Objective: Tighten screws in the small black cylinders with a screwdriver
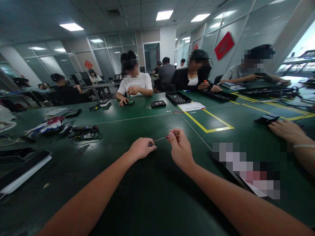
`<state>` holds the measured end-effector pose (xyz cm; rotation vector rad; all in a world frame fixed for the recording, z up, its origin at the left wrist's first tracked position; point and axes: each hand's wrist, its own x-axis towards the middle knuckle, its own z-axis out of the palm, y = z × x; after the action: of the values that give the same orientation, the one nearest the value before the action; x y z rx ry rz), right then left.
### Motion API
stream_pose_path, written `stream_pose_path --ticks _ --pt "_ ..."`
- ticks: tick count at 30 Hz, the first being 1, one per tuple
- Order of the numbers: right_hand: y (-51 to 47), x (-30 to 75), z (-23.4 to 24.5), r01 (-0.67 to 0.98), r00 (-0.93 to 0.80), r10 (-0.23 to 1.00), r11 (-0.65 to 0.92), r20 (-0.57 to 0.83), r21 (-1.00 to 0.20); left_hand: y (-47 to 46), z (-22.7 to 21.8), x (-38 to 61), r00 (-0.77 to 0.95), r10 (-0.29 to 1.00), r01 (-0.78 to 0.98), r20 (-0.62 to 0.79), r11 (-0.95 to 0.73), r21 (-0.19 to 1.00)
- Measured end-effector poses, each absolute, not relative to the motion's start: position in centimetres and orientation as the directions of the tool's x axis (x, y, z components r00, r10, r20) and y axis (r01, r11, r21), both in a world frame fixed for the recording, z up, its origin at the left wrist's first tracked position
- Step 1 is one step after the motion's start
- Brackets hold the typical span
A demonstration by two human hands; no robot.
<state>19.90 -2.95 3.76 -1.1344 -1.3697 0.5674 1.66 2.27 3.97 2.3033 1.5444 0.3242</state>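
My right hand is closed in a pinch on the red handle of a small screwdriver, held just above the green table. The thin metal shaft points left toward my left hand. My left hand is also closed, fingertips pinched at the shaft's tip on something too small to make out. Both forearms reach in from the bottom of the view.
A flat white-edged device lies at the left. Cables and tools sit further back left. A black tray, a paper sheet and yellow tape lines lie ahead. Another person's hand rests at the right. Several people sit opposite.
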Motion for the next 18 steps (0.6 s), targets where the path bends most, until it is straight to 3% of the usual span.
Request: stream_pose_path --ticks 7,11,15,18 --pt "-3.0 19.8 3.6 0.298 0.142 0.885 0.390 0.444 -0.871 1.0 4.7 -3.8 0.216 0.973 0.639 -0.080 -0.079 0.765" --pt "-2.9 19.8 3.4 0.300 0.126 0.892 0.383 0.434 -0.874 -0.6 5.6 -8.4 0.011 0.982 0.245 -0.190 0.182 0.952" --pt "-2.8 19.7 3.1 0.306 0.108 0.899 0.377 0.425 -0.874 -3.2 7.3 -13.3 -0.171 0.925 -0.233 -0.341 0.298 0.926" --pt "-2.8 19.6 2.9 0.305 0.092 0.904 0.374 0.418 -0.876 -5.4 8.4 -16.7 -0.320 0.865 -0.362 -0.387 0.266 0.893"
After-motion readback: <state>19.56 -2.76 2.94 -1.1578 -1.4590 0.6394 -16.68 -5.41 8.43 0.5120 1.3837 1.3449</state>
